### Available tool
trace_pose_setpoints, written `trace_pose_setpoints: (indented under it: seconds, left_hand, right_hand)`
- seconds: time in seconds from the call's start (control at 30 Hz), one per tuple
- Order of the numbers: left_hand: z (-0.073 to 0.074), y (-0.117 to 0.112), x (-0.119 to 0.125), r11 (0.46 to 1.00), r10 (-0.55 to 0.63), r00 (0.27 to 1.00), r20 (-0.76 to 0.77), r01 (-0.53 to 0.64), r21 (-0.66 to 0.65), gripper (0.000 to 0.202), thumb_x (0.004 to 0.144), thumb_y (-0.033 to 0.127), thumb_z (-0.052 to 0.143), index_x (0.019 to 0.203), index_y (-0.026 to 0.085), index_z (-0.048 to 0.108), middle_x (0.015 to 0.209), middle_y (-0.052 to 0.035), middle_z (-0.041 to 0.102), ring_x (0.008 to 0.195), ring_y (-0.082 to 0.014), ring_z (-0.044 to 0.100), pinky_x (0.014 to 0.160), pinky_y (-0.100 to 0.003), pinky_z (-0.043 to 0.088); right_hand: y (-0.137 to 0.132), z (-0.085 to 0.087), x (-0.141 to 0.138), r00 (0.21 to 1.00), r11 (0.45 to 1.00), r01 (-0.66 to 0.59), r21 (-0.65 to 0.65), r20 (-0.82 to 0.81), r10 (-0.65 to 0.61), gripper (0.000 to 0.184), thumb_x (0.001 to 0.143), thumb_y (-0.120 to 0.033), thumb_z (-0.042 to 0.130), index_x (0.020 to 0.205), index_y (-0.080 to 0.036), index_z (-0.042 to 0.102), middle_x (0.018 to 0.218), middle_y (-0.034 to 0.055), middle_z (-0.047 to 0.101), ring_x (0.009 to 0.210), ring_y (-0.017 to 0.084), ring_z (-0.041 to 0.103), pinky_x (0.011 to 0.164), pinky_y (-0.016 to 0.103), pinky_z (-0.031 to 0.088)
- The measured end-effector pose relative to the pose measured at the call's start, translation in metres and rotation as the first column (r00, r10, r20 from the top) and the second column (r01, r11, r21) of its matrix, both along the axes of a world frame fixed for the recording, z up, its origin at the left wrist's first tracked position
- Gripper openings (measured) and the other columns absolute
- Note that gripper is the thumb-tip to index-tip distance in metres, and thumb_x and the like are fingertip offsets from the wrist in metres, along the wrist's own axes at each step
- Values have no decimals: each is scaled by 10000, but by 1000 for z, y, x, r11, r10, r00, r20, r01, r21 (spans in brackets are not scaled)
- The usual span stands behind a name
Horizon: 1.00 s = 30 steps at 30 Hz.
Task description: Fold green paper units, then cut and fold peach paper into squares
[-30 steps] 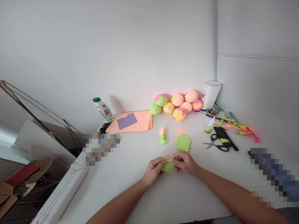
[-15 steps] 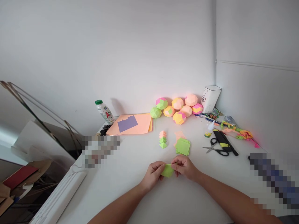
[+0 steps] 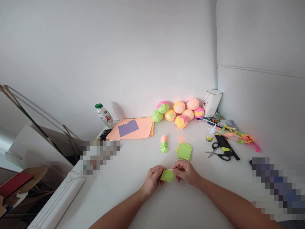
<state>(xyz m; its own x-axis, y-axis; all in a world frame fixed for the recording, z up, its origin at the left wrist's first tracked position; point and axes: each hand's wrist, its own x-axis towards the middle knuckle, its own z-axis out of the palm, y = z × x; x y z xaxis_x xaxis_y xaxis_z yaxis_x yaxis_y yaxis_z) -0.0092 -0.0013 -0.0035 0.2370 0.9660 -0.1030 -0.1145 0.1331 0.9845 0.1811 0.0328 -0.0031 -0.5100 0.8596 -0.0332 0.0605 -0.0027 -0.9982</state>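
Between my hands, just above the white table, is a piece of green paper (image 3: 168, 175) that looks folded. My left hand (image 3: 152, 179) pinches its left edge, thumb on top. At the right side, my right hand (image 3: 186, 173) grips the same paper between thumb and fingers. Beyond my right hand lies a stack of square green paper sheets (image 3: 184, 151), with peach sheets (image 3: 181, 139) partly under it. To the left of the stack is a short row of nested folded paper pieces (image 3: 164, 144), peach at the far end and green nearest me.
Several faceted paper balls (image 3: 181, 121) sit against the wall. Scissors (image 3: 217, 152), a glue bottle (image 3: 211, 133) and a black-and-yellow cutter (image 3: 225, 145) lie at the right. Peach card sheets (image 3: 145, 129) and a white bottle (image 3: 105, 116) stand at the back left.
My left hand has shifted slightly left, so more of the green paper shows between my hands. The whole view has moved a little; both hands keep hold of the paper.
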Motion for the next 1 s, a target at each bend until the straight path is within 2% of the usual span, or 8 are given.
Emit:
trace_pose_setpoints:
  seconds: [0.17,0.3,0.47,0.67,0.8,0.87,1.0]
  left_hand:
    - [2,-1,4,1000,-27,997,-77,27,3,377,744,523,625,717,148,610,545,23,509,448,-81,387,455,-220,295]
    - [2,-2,7,999,-24,992,-126,27,27,385,738,525,639,672,147,604,489,38,462,452,-77,354,455,-215,267]
    - [6,-5,9,998,21,988,-154,-11,63,378,720,507,658,628,143,617,565,4,527,523,-94,397,499,-226,300]
    - [3,-4,8,998,66,988,-137,-65,16,410,717,555,627,634,158,571,505,35,460,439,-77,355,437,-218,273]
    - [2,-3,7,995,99,987,-130,-99,3,415,714,575,608,652,171,542,516,44,443,427,-73,353,420,-212,286]
    - [3,-3,7,995,95,986,-139,-94,14,399,727,559,597,659,169,543,527,39,452,437,-76,358,427,-213,296]
    - [5,-5,8,994,71,979,-192,-54,94,308,753,450,604,661,157,576,598,9,510,550,-106,420,523,-230,343]
  right_hand:
    - [-1,-3,0,999,999,-36,-8,19,36,233,788,-399,632,772,-168,602,508,-47,537,456,105,529,445,214,370]
    - [-4,-4,-1,996,999,-47,13,73,46,199,781,-368,631,775,-170,613,525,-41,538,470,110,542,455,219,394]
    - [-6,0,-2,995,999,-31,30,97,28,145,767,-310,621,718,-176,591,497,-52,503,460,106,542,430,205,376]
    - [-3,6,-1,998,999,30,-34,-50,-31,166,749,-307,605,693,-185,508,548,-36,578,440,97,521,430,214,393]
    - [-2,9,0,990,995,40,-87,-135,-52,207,799,-352,563,733,-205,434,609,-24,608,474,101,530,454,217,389]
    - [-2,9,-1,990,998,6,-65,-141,-15,216,812,-383,570,778,-205,452,651,-28,588,520,105,541,486,223,406]
    - [-4,7,-2,997,997,-71,33,-13,72,213,802,-390,611,782,-185,555,650,-28,537,563,110,536,539,242,431]
